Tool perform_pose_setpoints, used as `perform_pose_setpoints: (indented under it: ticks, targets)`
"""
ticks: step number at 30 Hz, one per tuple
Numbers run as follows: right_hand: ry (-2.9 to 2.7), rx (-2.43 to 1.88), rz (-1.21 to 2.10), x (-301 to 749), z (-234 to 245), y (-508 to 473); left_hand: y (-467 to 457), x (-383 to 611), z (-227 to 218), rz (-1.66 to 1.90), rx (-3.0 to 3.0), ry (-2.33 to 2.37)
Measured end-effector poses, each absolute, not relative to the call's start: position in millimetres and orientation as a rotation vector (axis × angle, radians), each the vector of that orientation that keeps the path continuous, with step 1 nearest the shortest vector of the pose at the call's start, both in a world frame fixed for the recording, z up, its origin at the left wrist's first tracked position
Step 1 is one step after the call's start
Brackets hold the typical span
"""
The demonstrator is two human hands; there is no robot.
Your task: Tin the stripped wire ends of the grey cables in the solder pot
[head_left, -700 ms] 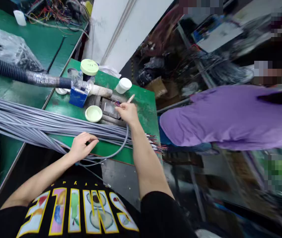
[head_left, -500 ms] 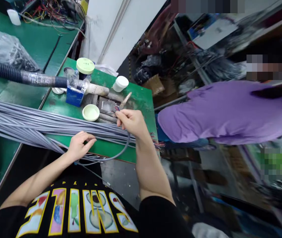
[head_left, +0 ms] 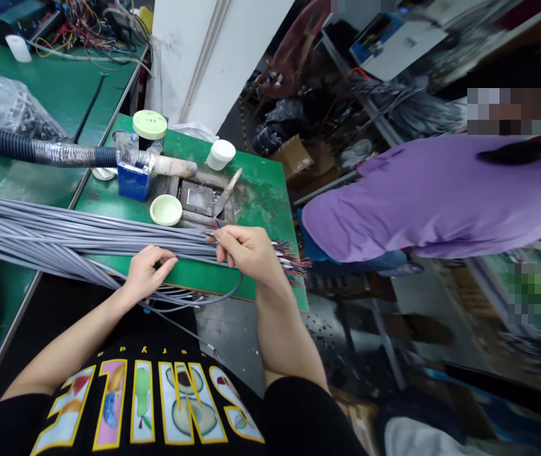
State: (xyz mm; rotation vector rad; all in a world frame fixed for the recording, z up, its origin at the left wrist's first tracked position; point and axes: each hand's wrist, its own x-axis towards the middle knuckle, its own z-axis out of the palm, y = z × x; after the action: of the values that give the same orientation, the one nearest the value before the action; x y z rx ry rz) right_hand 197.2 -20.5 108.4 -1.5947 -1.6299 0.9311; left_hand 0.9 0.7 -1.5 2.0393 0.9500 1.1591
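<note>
Grey cables (head_left: 85, 231), ends in right fingers (head_left: 225, 244)

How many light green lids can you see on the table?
2. One lid is on top of something dark behind the blue box; the other lid lies on the table beside the grey cables. More could hide under the cables.

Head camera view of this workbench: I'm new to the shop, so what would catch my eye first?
The grey cable bundle sweeping across the green bench, with coloured wire ends fanning out past the right hand, which pinches a thin wire. Behind it, a foil-wrapped corrugated hose runs to a blue box. To the right stands a person in a purple shirt.
</note>
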Motion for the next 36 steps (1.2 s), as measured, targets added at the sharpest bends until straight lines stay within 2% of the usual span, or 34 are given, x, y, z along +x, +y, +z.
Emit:
perform_pose_setpoints:
  ticks: [36]
  targets:
    - [-1.333, -1.495, 1.152, 210, 95, -74, 5, 3, 3, 1.063, 2.127, 0.988]
